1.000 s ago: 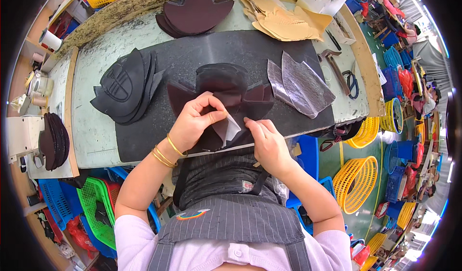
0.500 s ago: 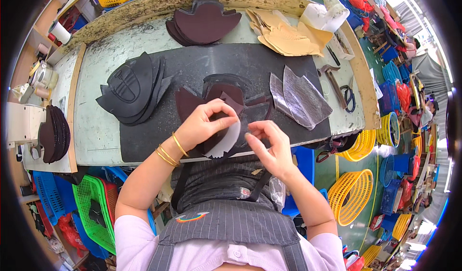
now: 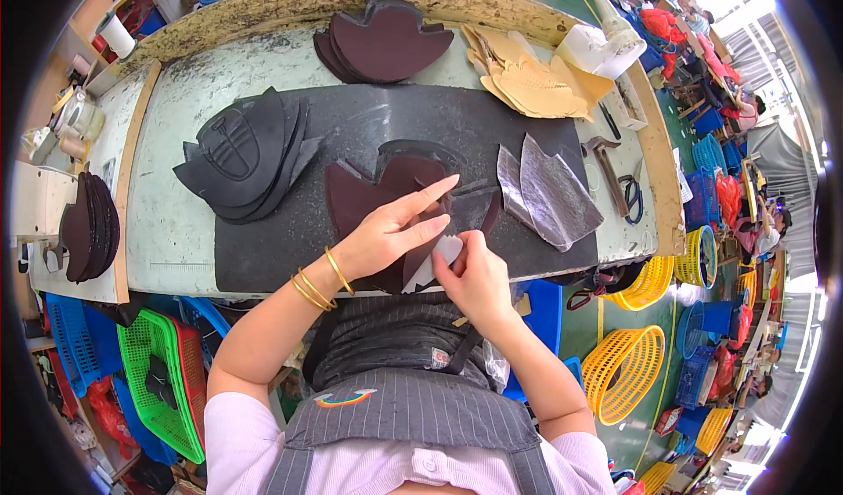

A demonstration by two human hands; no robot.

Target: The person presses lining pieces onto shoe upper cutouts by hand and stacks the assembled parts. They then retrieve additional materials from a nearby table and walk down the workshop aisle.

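Workshop; worn workbench (image 3: 176, 187); hammer (image 3: 614, 180); scissors (image 3: 632, 184)

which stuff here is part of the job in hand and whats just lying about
In use, it seems:
white-faced piece, pinched by the right hand
maroon cut pieces below the left hand
black mat beneath

Untouched, apparently just lying about:
hammer
scissors
tan cut pieces
silvery sheets
white bottle

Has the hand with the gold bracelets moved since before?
Yes. The left hand has moved to the right, closer to the shiny silver sheets on the black mat.
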